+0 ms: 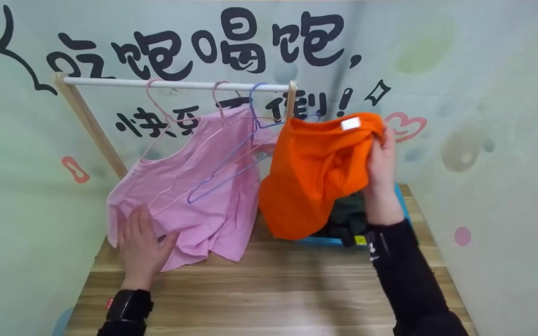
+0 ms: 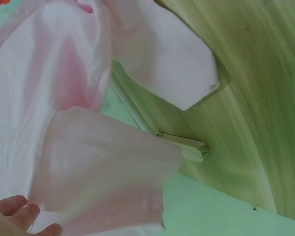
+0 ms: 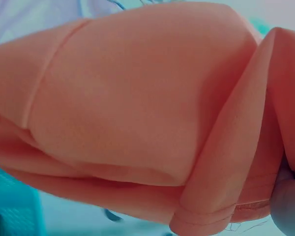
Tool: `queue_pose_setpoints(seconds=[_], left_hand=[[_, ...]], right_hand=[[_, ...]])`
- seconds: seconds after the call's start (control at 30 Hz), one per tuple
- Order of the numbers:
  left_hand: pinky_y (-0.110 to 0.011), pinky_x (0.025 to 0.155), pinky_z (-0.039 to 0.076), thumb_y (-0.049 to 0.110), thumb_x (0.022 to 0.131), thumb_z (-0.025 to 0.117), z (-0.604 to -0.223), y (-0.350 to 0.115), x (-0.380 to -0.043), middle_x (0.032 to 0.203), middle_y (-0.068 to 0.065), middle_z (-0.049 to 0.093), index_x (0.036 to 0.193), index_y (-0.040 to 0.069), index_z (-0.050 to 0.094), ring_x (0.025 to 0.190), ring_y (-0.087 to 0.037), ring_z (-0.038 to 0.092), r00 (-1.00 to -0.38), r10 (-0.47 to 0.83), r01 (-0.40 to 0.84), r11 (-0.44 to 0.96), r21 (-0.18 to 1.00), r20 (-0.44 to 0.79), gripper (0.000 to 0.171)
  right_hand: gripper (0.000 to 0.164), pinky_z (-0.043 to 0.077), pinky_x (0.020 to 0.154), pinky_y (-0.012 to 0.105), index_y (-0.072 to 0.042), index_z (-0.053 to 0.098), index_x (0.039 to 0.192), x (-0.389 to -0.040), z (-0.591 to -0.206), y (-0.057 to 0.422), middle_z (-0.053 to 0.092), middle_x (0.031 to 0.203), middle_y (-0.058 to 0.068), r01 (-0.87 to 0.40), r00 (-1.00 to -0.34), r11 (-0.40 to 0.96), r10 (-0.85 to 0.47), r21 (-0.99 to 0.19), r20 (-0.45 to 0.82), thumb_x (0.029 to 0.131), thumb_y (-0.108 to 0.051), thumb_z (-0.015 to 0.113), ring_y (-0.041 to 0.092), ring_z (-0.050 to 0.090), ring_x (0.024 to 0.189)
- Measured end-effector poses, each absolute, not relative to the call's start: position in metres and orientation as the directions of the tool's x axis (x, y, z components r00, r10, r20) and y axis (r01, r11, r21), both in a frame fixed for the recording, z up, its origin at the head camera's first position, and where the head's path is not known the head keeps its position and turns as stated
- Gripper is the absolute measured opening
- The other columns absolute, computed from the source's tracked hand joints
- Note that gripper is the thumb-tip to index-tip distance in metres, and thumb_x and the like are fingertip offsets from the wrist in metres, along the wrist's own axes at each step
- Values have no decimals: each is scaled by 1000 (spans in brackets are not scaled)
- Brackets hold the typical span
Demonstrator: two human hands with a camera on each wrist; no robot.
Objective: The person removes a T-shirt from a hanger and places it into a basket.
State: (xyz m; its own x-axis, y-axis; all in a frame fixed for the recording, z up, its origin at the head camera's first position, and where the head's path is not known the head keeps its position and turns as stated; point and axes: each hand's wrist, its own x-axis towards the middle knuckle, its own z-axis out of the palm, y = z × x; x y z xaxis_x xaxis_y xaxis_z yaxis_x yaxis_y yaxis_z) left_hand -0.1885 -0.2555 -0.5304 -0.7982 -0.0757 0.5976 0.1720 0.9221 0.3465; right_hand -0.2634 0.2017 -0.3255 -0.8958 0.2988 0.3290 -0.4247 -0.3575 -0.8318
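A pink shirt (image 1: 222, 186) hangs from the rack on a pink hanger. My left hand (image 1: 142, 247) lies against its lower left side, fingers extended; in the left wrist view, the fingertips (image 2: 24, 214) show beside the pink cloth (image 2: 113, 167). To the right, my right hand (image 1: 383, 163) grips an orange garment (image 1: 301, 182) by its upper edge, near a white label (image 1: 350, 123). The orange cloth (image 3: 137, 93) fills most of the right wrist view, with part of that hand (image 3: 290, 204) at the edge. Its exact kind is unclear because it hangs folded.
A white rail (image 1: 180, 84) on wooden posts (image 1: 94, 128) carries pink hangers and a blue hanger (image 1: 222, 175). Behind the orange garment, a blue basket (image 1: 327, 241) holds dark cloth (image 1: 348, 214). The wooden tabletop (image 1: 259, 294) meets walls on both sides.
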Motion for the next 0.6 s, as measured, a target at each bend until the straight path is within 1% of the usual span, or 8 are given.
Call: queue_pose_setpoints(seconds=[0.07, 0.1, 0.23, 0.37, 0.47, 0.53, 0.6], left_hand=[[-65, 108, 23, 73, 87, 45, -529, -257, -188, 145, -33, 36, 150, -5, 26, 135, -48, 32, -799, -85, 170, 918, 359, 595, 102], [-65, 108, 23, 72, 87, 47, -529, -258, -188, 145, -33, 36, 151, -4, 25, 135, -48, 32, -800, -90, 167, 916, 365, 594, 102], [-65, 107, 24, 66, 85, 54, -530, -261, -186, 145, -34, 36, 151, -5, 25, 134, -49, 33, -803, -106, 157, 912, 379, 587, 101], [-64, 107, 24, 56, 82, 62, -531, -265, -183, 148, -32, 34, 152, -4, 24, 134, -50, 33, -810, -116, 145, 910, 388, 575, 100], [-64, 107, 24, 55, 81, 64, -530, -266, -182, 151, -30, 32, 153, -3, 23, 135, -49, 33, -815, -126, 133, 909, 394, 566, 101], [-65, 107, 24, 58, 82, 61, -530, -267, -182, 152, -28, 31, 153, -2, 23, 136, -48, 32, -815, -131, 127, 910, 394, 565, 101], [-65, 107, 24, 60, 83, 59, -530, -267, -181, 153, -28, 31, 153, -2, 23, 136, -48, 32, -811, -136, 127, 908, 398, 569, 101]], right_hand=[[19, 46, 95, 29, -5, 54, 121, -266, -315, 210, 56, 117, 11, -481, -863, -341, 344, -808, 369, 105, -5, 44, 24, 55, 105], [19, 46, 96, 27, -7, 54, 121, -266, -311, 214, 56, 117, 10, -490, -855, -346, 367, -800, 365, 105, -5, 44, 23, 54, 106], [18, 47, 94, 27, -5, 55, 118, -269, -304, 227, 57, 115, 11, -548, -810, -332, 438, -768, 389, 104, -4, 45, 24, 55, 104], [14, 48, 92, 29, -1, 57, 113, -275, -309, 237, 59, 112, 15, -581, -788, -361, 475, -730, 392, 102, 0, 47, 26, 57, 101], [11, 48, 91, 30, -1, 58, 109, -281, -320, 243, 59, 111, 15, -573, -783, -352, 503, -740, 367, 101, -1, 50, 27, 57, 101], [10, 47, 92, 29, -3, 58, 109, -284, -332, 246, 58, 111, 13, -546, -780, -273, 511, -792, 362, 101, -4, 53, 26, 57, 101], [15, 45, 95, 30, -6, 58, 116, -287, -349, 249, 57, 116, 11, -479, -797, -123, 477, -869, 371, 102, -9, 54, 24, 55, 105]])
